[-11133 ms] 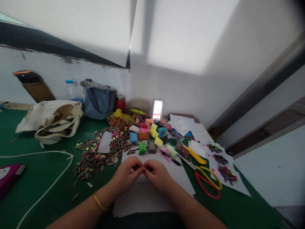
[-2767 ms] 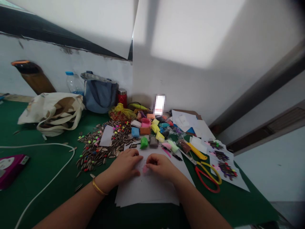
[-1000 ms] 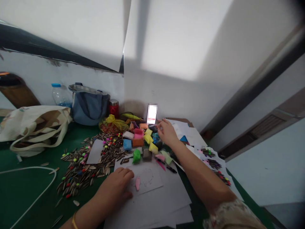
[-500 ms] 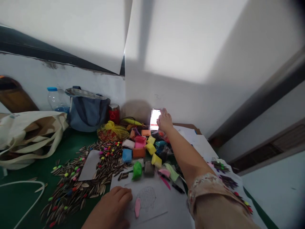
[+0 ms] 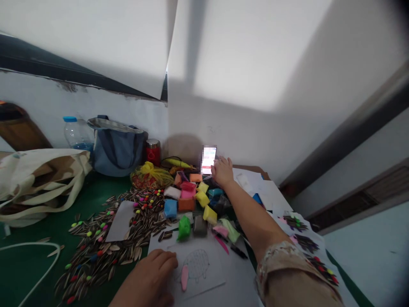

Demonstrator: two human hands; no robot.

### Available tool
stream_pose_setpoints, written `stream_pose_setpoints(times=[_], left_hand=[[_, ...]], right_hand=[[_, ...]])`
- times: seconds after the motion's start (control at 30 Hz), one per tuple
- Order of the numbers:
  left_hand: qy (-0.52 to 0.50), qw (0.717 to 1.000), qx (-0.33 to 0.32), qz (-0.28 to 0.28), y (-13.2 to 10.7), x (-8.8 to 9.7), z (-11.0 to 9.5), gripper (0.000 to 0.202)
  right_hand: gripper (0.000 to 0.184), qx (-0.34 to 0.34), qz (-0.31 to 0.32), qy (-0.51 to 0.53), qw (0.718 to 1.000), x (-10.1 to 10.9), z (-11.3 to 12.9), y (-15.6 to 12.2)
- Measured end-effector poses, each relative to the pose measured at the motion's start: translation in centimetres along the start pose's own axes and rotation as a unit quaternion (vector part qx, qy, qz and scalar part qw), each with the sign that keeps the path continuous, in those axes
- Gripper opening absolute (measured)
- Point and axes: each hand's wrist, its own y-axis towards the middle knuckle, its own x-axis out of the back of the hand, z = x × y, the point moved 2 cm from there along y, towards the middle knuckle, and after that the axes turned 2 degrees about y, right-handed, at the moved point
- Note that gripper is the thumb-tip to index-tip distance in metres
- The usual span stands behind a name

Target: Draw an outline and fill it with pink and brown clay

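A lit phone (image 5: 209, 160) leans upright against the wall at the back of the table. My right hand (image 5: 223, 171) reaches out to the lower right edge of its screen, fingers apart and holding nothing. On the left edge of a white paper with a pencil drawing (image 5: 197, 261) of a rounded animal-like shape rests my left hand (image 5: 156, 270), laid down with its fingers loosely bent and nothing seen in it. A flattened piece of pink clay (image 5: 184, 278) lies on the drawing. Packets of coloured clay (image 5: 186, 204) are heaped between the drawing and the phone.
Sunflower seeds (image 5: 134, 243) mixed with coloured pieces spread over the green table (image 5: 19, 273) on the left. Behind stand a cream bag (image 5: 41, 162), a blue bag (image 5: 118, 147), a bottle (image 5: 73, 134) and a red flask (image 5: 153, 152). A black pen (image 5: 239, 251) lies right of the drawing.
My right hand has drawn back slightly, down and to the right, from the upper part of the phone screen, uncovering more of it. My left hand stays in place.
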Motion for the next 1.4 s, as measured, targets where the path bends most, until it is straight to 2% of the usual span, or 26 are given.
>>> stream_pose_setpoints(times=[0.13,0.4,0.57,0.63,0.73,0.9,1.07,1.4], left_hand=[[0.001,1.000,-0.003,0.004,0.1,0.0,0.1,0.059],[-0.008,1.000,0.004,0.015,0.0,0.6,-0.2,0.058],[-0.009,1.000,0.007,0.019,-0.2,0.7,-0.3,0.059],[-0.009,1.000,0.007,0.022,-0.3,0.7,-0.4,0.060],[-0.008,1.000,0.009,0.020,-0.2,0.8,-0.5,0.061],[-0.010,1.000,0.007,0.011,-0.1,0.6,-0.4,0.060],[-0.012,1.000,0.013,0.010,-0.3,0.6,-0.4,0.059],[-0.020,0.999,0.024,0.024,-0.2,0.8,-0.4,0.062]], right_hand=[[0.032,-0.003,-0.003,0.000,1.000,0.3,0.0,0.5],[0.029,0.005,0.016,0.001,1.000,-0.8,0.4,1.9],[0.028,-0.007,-0.012,0.012,1.000,-0.5,-0.5,1.0],[0.028,-0.010,-0.004,0.014,1.000,-0.4,-1.2,0.2],[0.028,0.015,0.027,0.013,0.999,-0.6,-2.0,-1.1],[0.030,0.097,0.083,0.024,0.991,-0.7,-2.4,-2.3],[0.033,0.146,0.118,0.037,0.982,-0.8,-2.1,-2.4],[0.049,0.201,0.156,-0.006,0.967,-1.3,-2.0,-2.0]])
